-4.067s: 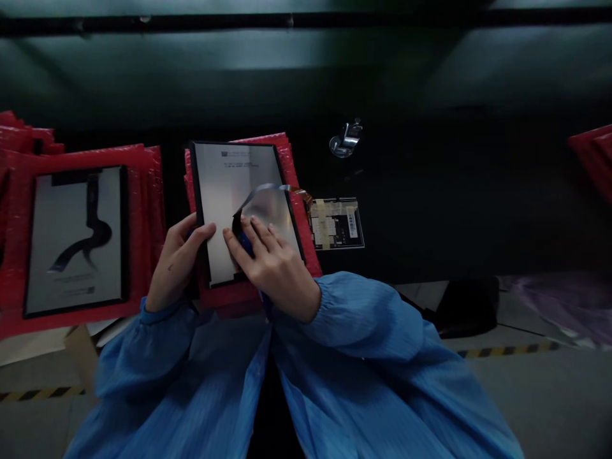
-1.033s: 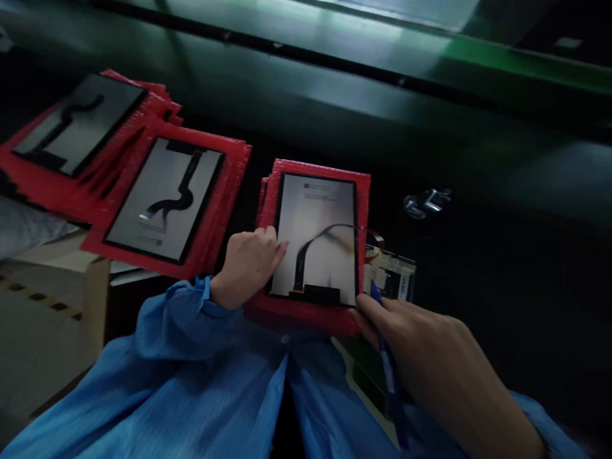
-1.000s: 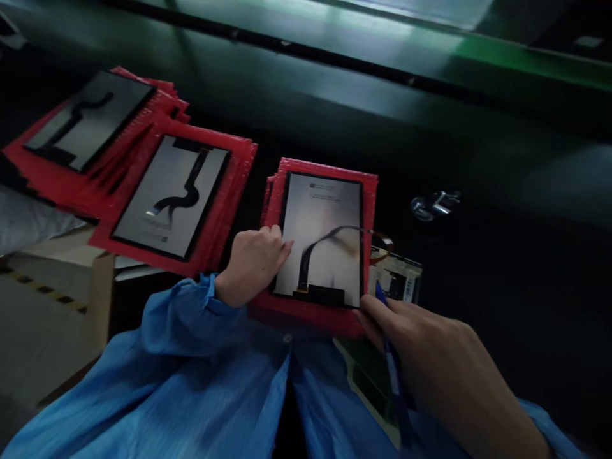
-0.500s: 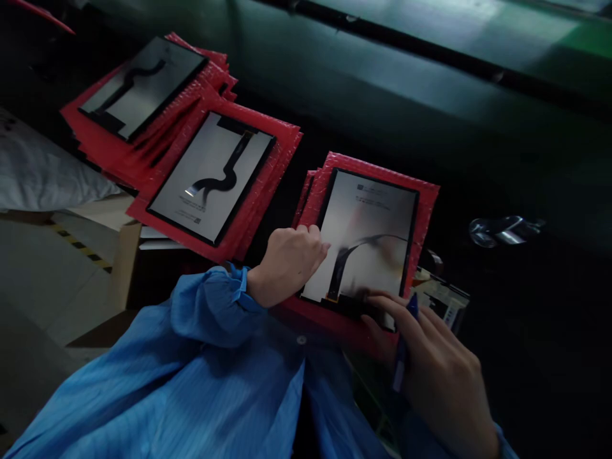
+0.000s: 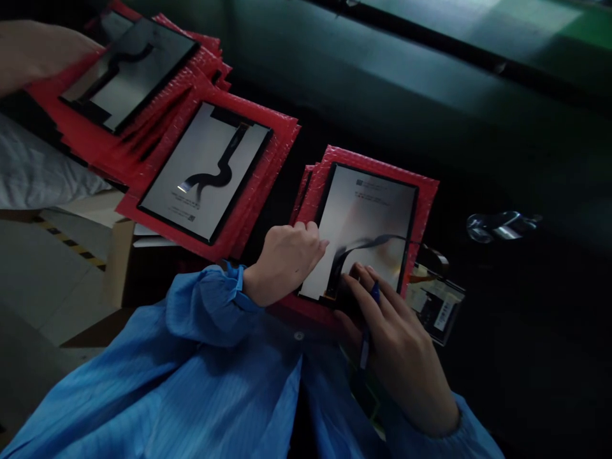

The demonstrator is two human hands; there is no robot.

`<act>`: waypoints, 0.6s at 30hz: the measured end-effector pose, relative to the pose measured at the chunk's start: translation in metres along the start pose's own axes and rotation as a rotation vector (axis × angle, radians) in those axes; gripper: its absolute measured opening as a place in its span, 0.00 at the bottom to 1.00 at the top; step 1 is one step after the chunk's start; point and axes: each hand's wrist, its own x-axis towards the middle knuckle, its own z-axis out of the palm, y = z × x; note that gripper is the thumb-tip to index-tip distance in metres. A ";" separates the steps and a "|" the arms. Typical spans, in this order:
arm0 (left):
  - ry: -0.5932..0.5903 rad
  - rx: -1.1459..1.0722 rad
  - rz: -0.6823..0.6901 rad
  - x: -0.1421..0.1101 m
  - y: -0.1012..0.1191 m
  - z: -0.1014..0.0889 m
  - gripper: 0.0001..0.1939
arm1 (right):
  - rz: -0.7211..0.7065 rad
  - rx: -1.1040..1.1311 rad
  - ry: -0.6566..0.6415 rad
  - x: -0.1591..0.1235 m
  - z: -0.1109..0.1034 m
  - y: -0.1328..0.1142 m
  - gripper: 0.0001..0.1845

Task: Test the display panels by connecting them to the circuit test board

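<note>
A grey display panel (image 5: 368, 217) with a black flex cable (image 5: 363, 245) lies on a stack of red bubble-wrap sheets (image 5: 425, 191) in front of me. My left hand (image 5: 284, 261) is curled, fingers pressed against the panel's left edge. My right hand (image 5: 392, 338) rests its fingertips on the panel's lower end by the cable's root, with a blue pen (image 5: 368, 325) held between its fingers. A small circuit board (image 5: 437, 306) with a barcode label lies just right of the panel, joined to the cable.
Two more red stacks, each topped by a panel (image 5: 205, 172) (image 5: 129, 70), lie to the left. Another person's hand (image 5: 33, 51) touches the far one. A crumpled clear film (image 5: 500, 224) sits at right on the dark bench. A white bag (image 5: 38, 172) is at left.
My right hand slid up from the panel's lower right corner onto its bottom end near the cable. Another person's hand has appeared at the far left stack. The view swung right.
</note>
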 end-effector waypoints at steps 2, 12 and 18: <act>0.014 0.002 0.000 0.000 -0.001 0.001 0.20 | -0.018 -0.026 -0.011 0.003 -0.003 -0.001 0.25; 0.026 0.099 -0.003 0.001 -0.003 0.005 0.20 | 0.059 -0.159 -0.217 0.034 -0.024 -0.017 0.13; 0.038 0.166 0.002 0.002 -0.005 0.005 0.21 | 0.094 -0.153 -0.450 0.050 -0.047 -0.022 0.06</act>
